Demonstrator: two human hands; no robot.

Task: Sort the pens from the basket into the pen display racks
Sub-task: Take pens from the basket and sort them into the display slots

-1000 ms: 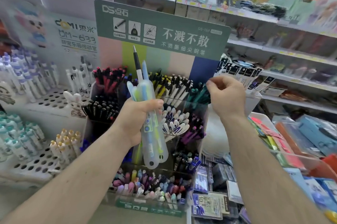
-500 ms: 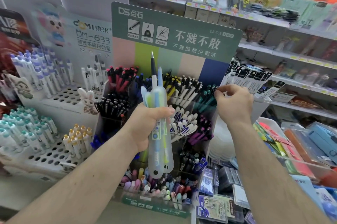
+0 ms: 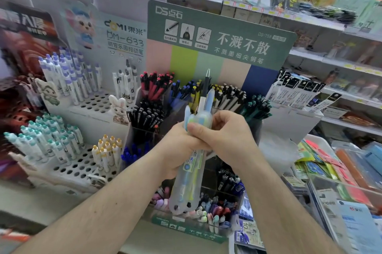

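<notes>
the left hand (image 3: pixel 175 146) is gripping a bundle of frosted translucent pastel pens (image 3: pixel 189 173) upright, fingers curled round its middle. the right hand (image 3: pixel 229 136) is pinching the bundle's top, near the clear acrylic pen rack (image 3: pixel 144 136) behind.

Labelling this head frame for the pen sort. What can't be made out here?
- Pen bundle, head view: its middle is covered by the left hand and right hand, so the pen count and each grip are unclear.
- Basket: not in view.
- Rack compartments behind the hands: hidden.
- Green sign: the small icon captions are too small to read.
- Right shelves: motion-blurred.
</notes>
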